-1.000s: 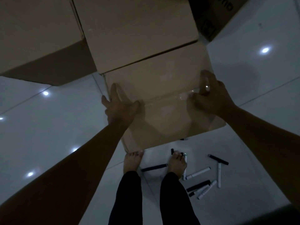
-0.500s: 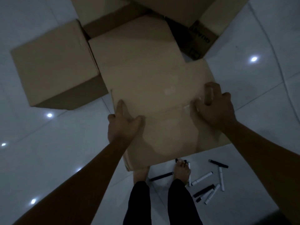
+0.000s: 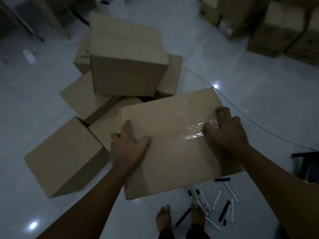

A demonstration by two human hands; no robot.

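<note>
A brown cardboard box [image 3: 174, 152] is held in front of me, above the floor and my feet. A shiny strip of clear tape [image 3: 196, 131] runs along its top seam. My left hand [image 3: 128, 149] grips the box's left edge, thumb on the top face and fingers over the side. At the right edge my right hand [image 3: 226, 133] grips the box by the end of the tape, thumb on top and fingers curled over the edge.
Several closed cardboard boxes [image 3: 127, 66] are heaped on the white tiled floor to the left and behind. More boxes [image 3: 276, 26] stand at the back right. Several markers [image 3: 215, 202] lie by my bare feet. A thin cable [image 3: 255, 123] crosses the floor at right.
The box has come away from the pile and shifted right, still in both hands. My view has lifted, bringing the heap of boxes and the room's far side into sight.
</note>
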